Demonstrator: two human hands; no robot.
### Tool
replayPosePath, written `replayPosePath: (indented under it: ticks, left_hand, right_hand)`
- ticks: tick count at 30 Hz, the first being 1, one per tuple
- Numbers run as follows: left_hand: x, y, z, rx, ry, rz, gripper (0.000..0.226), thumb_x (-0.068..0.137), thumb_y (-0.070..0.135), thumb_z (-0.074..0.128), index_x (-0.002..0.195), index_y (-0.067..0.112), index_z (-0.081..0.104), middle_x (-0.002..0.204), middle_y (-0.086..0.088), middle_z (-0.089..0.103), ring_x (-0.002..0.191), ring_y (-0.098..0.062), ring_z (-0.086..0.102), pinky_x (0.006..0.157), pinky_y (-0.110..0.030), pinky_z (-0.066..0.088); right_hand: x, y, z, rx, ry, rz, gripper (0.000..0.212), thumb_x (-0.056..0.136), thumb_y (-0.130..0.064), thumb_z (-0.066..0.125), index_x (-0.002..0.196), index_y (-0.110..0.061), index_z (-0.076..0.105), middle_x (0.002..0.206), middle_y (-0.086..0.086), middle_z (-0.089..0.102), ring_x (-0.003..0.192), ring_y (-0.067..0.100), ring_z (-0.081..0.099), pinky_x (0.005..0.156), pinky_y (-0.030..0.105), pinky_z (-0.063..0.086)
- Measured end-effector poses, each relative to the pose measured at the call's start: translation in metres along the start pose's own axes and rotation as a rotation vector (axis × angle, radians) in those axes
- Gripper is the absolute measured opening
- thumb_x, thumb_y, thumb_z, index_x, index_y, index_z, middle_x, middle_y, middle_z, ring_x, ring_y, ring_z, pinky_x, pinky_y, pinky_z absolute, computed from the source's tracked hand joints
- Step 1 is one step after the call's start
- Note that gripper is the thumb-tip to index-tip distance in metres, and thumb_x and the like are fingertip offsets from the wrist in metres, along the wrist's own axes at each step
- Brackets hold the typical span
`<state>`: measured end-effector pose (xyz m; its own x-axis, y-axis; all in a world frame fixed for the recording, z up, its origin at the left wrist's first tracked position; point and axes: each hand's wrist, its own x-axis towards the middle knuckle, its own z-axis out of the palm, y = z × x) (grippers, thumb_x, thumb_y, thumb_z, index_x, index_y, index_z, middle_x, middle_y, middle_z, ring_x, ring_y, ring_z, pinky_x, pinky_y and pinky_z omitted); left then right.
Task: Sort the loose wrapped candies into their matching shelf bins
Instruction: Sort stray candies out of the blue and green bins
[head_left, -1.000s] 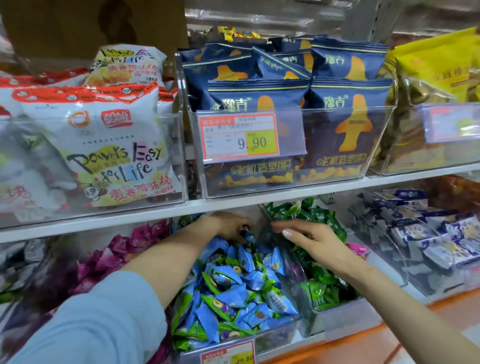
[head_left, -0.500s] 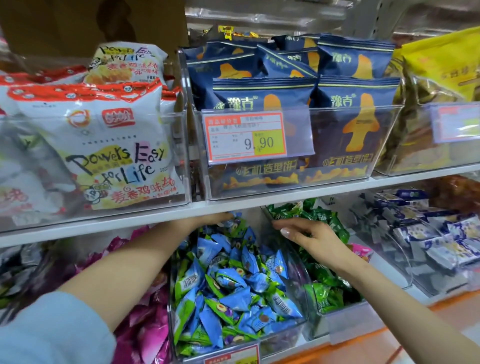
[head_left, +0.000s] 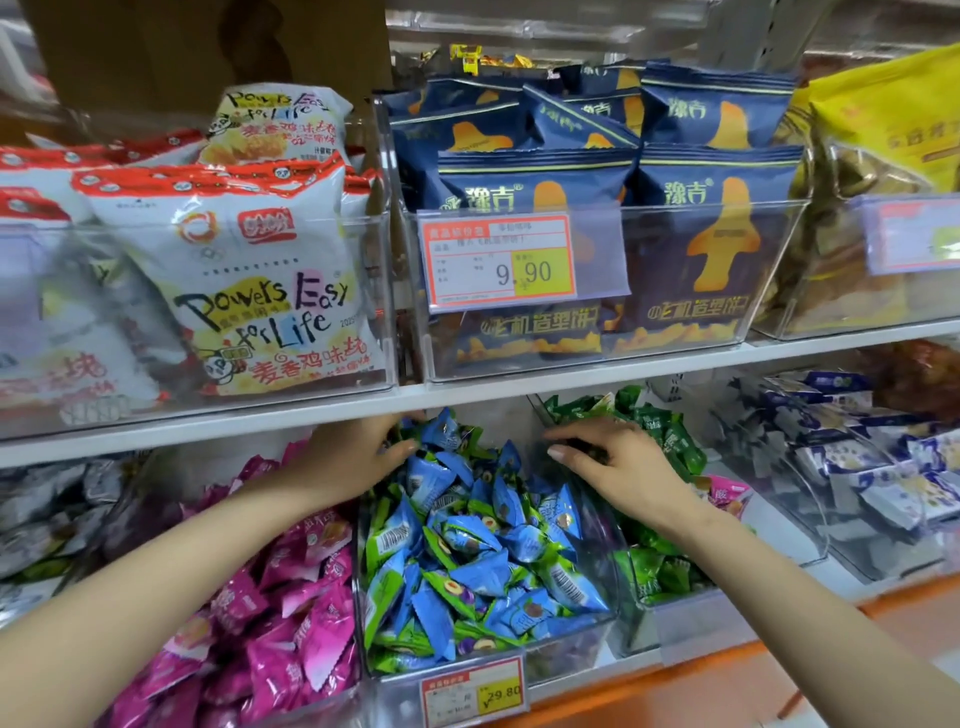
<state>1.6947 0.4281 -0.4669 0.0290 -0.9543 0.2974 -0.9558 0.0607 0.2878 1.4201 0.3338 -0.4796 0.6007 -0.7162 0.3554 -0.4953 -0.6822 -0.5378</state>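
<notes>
The middle clear bin (head_left: 597, 525) on the lower shelf is heaped with blue and green wrapped candies (head_left: 478, 540). My left hand (head_left: 358, 457) reaches in at its back left corner, fingers spread on the top blue candies and holding none that I can see. My right hand (head_left: 623, 467) sits on the bin's right wall near the back, thumb inside and fingers curled over toward the dark green candies (head_left: 670, 441) in the neighbouring bin. Pink wrapped candies (head_left: 291, 618) fill the bin to the left.
A white shelf edge (head_left: 519, 387) runs just above both hands. Above it stand bins of white snack bags (head_left: 249, 280) and navy bags (head_left: 701, 249). Blue-and-white packets (head_left: 878, 467) fill the right bin. One pink packet (head_left: 727, 491) lies right of the green candies.
My left hand went deeper under the shelf, then came back to the bin's rear left corner. The right hand has stayed on the bin's right wall.
</notes>
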Motion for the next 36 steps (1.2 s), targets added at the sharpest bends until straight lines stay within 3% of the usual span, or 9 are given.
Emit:
replayPosePath:
  ticks: [5,12,16,22,26,28,30,32,36]
  left_hand:
    - [-0.038,-0.019,-0.006,0.010,-0.055,-0.193,0.052,0.091,0.045,0.049,0.137,0.028,0.035,0.145,0.001,0.036,0.133,-0.020,0.033,0.110,-0.036,0.029]
    - [-0.056,-0.013,0.009,-0.147,-0.043,-0.259,0.051,0.094,0.037,0.047,0.141,0.026,0.032,0.150,0.002,0.031,0.136,-0.019,0.031,0.112,-0.037,0.028]
    - [-0.058,-0.019,0.011,-0.141,-0.030,-0.224,0.049,0.095,0.036,0.045,0.142,0.026,0.033,0.150,0.004,0.031,0.137,-0.017,0.031,0.112,-0.034,0.027]
    - [-0.058,-0.023,0.008,-0.165,-0.095,-0.235,0.051,0.095,0.042,0.043,0.142,0.033,0.029,0.152,0.010,0.026,0.139,-0.015,0.027,0.114,-0.038,0.026]
    - [-0.060,-0.019,0.005,-0.182,-0.113,-0.247,0.051,0.094,0.044,0.043,0.142,0.034,0.029,0.152,0.011,0.024,0.137,-0.017,0.032,0.112,-0.035,0.028]
    - [-0.060,-0.014,0.003,-0.184,-0.114,-0.278,0.052,0.094,0.044,0.044,0.142,0.036,0.028,0.151,0.008,0.030,0.126,-0.027,0.047,0.106,-0.037,0.038]
    - [-0.060,-0.011,0.002,-0.189,-0.108,-0.311,0.055,0.093,0.044,0.046,0.144,0.036,0.025,0.141,-0.005,0.046,0.114,-0.035,0.055,0.096,-0.040,0.044]
    - [-0.059,-0.010,0.001,-0.193,-0.101,-0.327,0.058,0.093,0.043,0.047,0.144,0.035,0.023,0.129,-0.012,0.056,0.110,-0.037,0.056,0.091,-0.040,0.046]
    - [-0.059,-0.011,0.001,-0.202,-0.093,-0.307,0.060,0.092,0.043,0.048,0.144,0.035,0.021,0.142,0.005,0.044,0.102,-0.029,0.061,0.086,-0.035,0.047]
  right_hand:
    - [0.026,-0.024,0.013,0.055,-0.118,-0.055,0.029,0.091,-0.035,0.057,0.119,-0.030,0.062,0.124,-0.011,0.060,0.110,0.006,0.054,0.090,0.021,0.038]
    - [0.079,-0.065,0.058,0.177,-0.538,-0.052,0.052,0.090,-0.044,0.057,0.138,-0.040,0.039,0.152,-0.010,0.029,0.137,0.012,0.030,0.107,0.026,0.027]
    - [0.100,-0.067,0.087,0.022,-0.690,-0.119,0.057,0.089,-0.049,0.054,0.141,-0.040,0.035,0.156,-0.007,0.018,0.143,0.015,0.015,0.114,0.033,0.015]
    - [0.115,-0.037,0.078,-0.191,-0.829,-0.102,0.043,0.092,-0.051,0.047,0.133,-0.040,0.042,0.149,-0.006,0.030,0.136,0.017,0.029,0.112,0.041,0.026]
    - [0.131,-0.025,0.064,-0.194,-0.841,0.030,0.035,0.086,-0.053,0.057,0.113,-0.030,0.056,0.121,-0.015,0.053,0.110,0.007,0.048,0.104,0.033,0.034]
    - [0.151,-0.006,0.076,-0.047,-0.904,0.132,0.040,0.078,-0.058,0.064,0.102,-0.027,0.059,0.096,-0.024,0.058,0.084,0.006,0.057,0.103,0.048,0.040]
    - [0.155,-0.014,0.084,0.028,-0.917,0.137,0.032,0.089,-0.050,0.054,0.112,-0.028,0.058,0.113,-0.023,0.052,0.093,0.010,0.056,0.106,0.051,0.036]
    - [0.150,-0.041,0.090,0.100,-0.857,0.150,0.039,0.093,-0.044,0.050,0.126,-0.023,0.049,0.130,-0.015,0.042,0.114,0.011,0.045,0.107,0.036,0.033]
    - [0.136,-0.069,0.101,0.004,-0.720,-0.048,0.066,0.081,-0.045,0.069,0.137,-0.023,0.043,0.143,-0.004,0.042,0.129,0.015,0.040,0.105,0.030,0.034]
